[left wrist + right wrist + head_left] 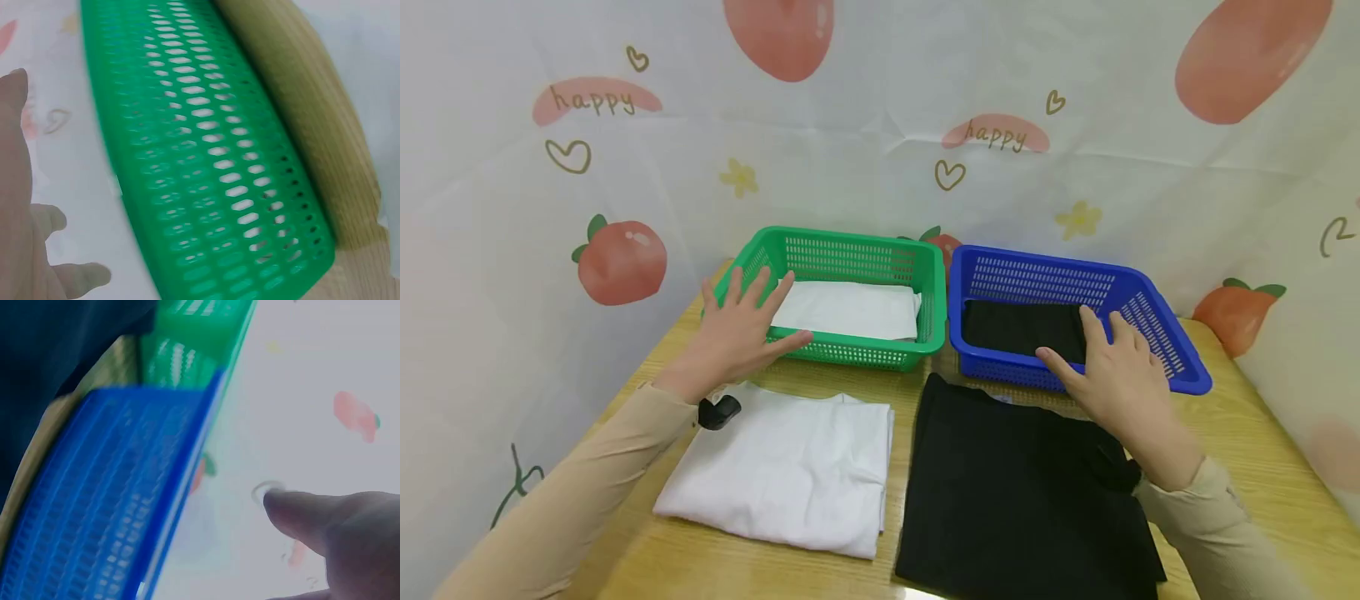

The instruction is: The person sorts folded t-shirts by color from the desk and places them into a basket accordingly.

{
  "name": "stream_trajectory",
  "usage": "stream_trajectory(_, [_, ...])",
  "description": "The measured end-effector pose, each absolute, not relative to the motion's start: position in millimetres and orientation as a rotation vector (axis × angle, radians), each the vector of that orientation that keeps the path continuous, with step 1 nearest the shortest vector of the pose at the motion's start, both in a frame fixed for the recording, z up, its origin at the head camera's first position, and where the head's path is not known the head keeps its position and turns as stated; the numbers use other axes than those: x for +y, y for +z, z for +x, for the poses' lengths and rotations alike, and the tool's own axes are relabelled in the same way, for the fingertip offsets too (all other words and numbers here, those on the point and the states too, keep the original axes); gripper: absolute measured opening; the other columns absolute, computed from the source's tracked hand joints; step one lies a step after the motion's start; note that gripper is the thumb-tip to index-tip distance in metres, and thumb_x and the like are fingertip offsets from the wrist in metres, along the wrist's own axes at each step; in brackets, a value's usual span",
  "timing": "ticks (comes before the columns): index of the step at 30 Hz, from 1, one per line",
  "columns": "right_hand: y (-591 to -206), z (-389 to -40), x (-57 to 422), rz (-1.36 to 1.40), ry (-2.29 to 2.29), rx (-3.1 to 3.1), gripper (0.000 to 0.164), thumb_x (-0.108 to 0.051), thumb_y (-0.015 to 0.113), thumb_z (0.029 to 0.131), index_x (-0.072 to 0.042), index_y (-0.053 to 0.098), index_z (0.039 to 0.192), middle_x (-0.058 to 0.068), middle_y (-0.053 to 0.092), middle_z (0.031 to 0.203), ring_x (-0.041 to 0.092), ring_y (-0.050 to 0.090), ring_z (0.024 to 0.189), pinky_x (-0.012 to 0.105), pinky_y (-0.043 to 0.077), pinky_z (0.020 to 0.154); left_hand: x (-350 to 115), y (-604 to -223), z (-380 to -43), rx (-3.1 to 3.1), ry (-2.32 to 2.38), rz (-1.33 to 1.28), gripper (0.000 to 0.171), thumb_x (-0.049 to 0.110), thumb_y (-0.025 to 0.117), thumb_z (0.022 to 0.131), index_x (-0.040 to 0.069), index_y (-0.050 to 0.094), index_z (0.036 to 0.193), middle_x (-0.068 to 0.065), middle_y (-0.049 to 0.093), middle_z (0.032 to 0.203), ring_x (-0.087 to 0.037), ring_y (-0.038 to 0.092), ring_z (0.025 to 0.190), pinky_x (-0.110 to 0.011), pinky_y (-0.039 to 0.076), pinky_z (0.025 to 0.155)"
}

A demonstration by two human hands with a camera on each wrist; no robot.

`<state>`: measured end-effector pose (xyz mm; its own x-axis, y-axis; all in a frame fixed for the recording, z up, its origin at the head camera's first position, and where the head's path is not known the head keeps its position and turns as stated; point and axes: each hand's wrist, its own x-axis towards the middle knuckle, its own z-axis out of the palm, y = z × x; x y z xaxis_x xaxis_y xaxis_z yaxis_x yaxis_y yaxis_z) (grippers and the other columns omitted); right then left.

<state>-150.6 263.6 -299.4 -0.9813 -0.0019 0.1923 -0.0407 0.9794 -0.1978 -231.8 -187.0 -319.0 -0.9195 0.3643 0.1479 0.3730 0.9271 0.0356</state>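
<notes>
The left hand [733, 333] and right hand [1123, 379] hang spread, gripping nothing, by the green basket [932, 317] and blue basket [1022, 372]. White cloth [850, 310] lies in green, black cloth [1018, 327] in blue, apparently paired by colour; a white bundle [797, 467] and black bundle [1015, 508] front them on the table [737, 575].

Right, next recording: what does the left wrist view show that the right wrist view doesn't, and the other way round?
Only the left wrist view: the left grip at the left edge and some white cloth at the right edge.

Only the right wrist view: the blue basket, the right grip and dark cloth in the upper left.

Both: the green basket, large in the left wrist view but only partly seen in the right, plus some table and the printed backdrop.
</notes>
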Motion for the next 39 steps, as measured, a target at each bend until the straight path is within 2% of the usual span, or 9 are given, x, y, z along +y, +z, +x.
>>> stream_trajectory(3, [-294.4,-138.6,247.1,0.104,0.379,-2.85,0.083,-0.057,0.049,0.098,0.004,0.032,0.15,0.04,0.032,0.141,0.06,0.033,0.125,0.073,0.031,0.093,-191.1,-315.0,-220.8,-2.917,-0.217,-0.609,0.093,0.075,0.035,0.092,0.018,0.006,0.16,-0.024,0.012,0.159,-0.053,0.002,0.142,-0.069,-0.009,0.106])
stream_trajectory(8, [-297.1,-122.5,213.9,0.222,0.598,-2.743,0.063,-0.042,0.059,0.099,0.0,0.047,0.144,0.031,0.048,0.135,0.05,0.044,0.122,0.067,0.039,0.091,-202.1,-311.4,-196.4,-2.887,-0.49,-0.654,0.087,0.063,0.045,0.097,0.016,0.007,0.16,-0.022,0.024,0.157,-0.046,0.019,0.142,-0.061,0.014,0.111])
stream_trajectory(11, [-305.1,-117.0,195.2,0.304,0.762,-2.731,0.054,-0.038,0.061,0.099,-0.004,0.053,0.14,0.023,0.059,0.126,0.041,0.055,0.114,0.06,0.046,0.088,-210.1,-309.7,-180.1,-2.887,-0.647,-0.636,0.083,0.059,0.046,0.098,0.019,0.007,0.16,-0.02,0.029,0.155,-0.042,0.027,0.14,-0.06,0.026,0.108])
stream_trajectory(13, [-312.0,-114.1,184.0,0.361,0.917,-2.753,0.049,-0.036,0.062,0.099,-0.007,0.057,0.138,0.016,0.064,0.12,0.034,0.061,0.108,0.054,0.05,0.085,-215.8,-310.6,-169.4,-2.881,-0.734,-0.622,0.079,0.056,0.047,0.1,0.022,0.01,0.16,-0.021,0.04,0.148,-0.041,0.038,0.134,-0.06,0.032,0.103])
stream_trajectory(18, [-331.4,-110.2,161.3,0.395,1.346,-2.82,0.039,-0.033,0.065,0.097,-0.014,0.064,0.132,0.003,0.069,0.108,0.02,0.066,0.097,0.041,0.054,0.08,-229.1,-325.8,-153.2,-2.855,-0.994,-0.679,0.069,0.044,0.054,0.101,0.029,0.019,0.159,-0.014,0.056,0.132,-0.029,0.061,0.112,-0.055,0.046,0.092])
stream_trajectory(25, [-349.7,-111.1,142.6,0.298,1.768,-2.814,0.039,-0.025,0.068,0.095,-0.011,0.065,0.131,0.008,0.071,0.106,0.026,0.066,0.097,0.046,0.052,0.084,-248.1,-353.5,-164.2,-2.857,-1.296,-0.732,0.063,0.036,0.059,0.1,0.035,0.029,0.155,-0.007,0.058,0.132,-0.024,0.061,0.113,-0.05,0.048,0.094])
stream_trajectory(30, [-358.7,-115.9,131.0,0.374,1.895,-2.806,0.044,-0.024,0.068,0.096,-0.006,0.061,0.135,0.012,0.069,0.111,0.025,0.066,0.1,0.052,0.048,0.092,-272.0,-369.4,-171.9,-2.796,-1.597,-0.725,0.053,0.026,0.057,0.102,0.028,0.038,0.152,-0.013,0.059,0.132,-0.027,0.062,0.113,-0.038,0.05,0.091])
stream_trajectory(33, [-362.1,-118.7,125.4,0.399,1.963,-2.797,0.045,-0.023,0.067,0.096,-0.005,0.059,0.137,0.015,0.068,0.113,0.025,0.066,0.1,0.051,0.048,0.092,-283.3,-373.1,-172.0,-2.817,-1.569,-0.704,0.051,0.027,0.058,0.102,0.028,0.042,0.151,-0.01,0.06,0.132,-0.025,0.061,0.113,-0.032,0.051,0.089])
stream_trajectory(39, [-369.4,-120.3,119.4,0.431,2.027,-2.836,0.048,-0.023,0.068,0.095,-0.004,0.058,0.138,0.015,0.067,0.117,0.025,0.065,0.1,0.047,0.05,0.09,-292.3,-375.4,-169.3,-2.923,-1.418,-0.664,0.056,0.031,0.062,0.099,0.015,0.044,0.15,-0.011,0.064,0.123,-0.023,0.063,0.106,-0.036,0.053,0.083])
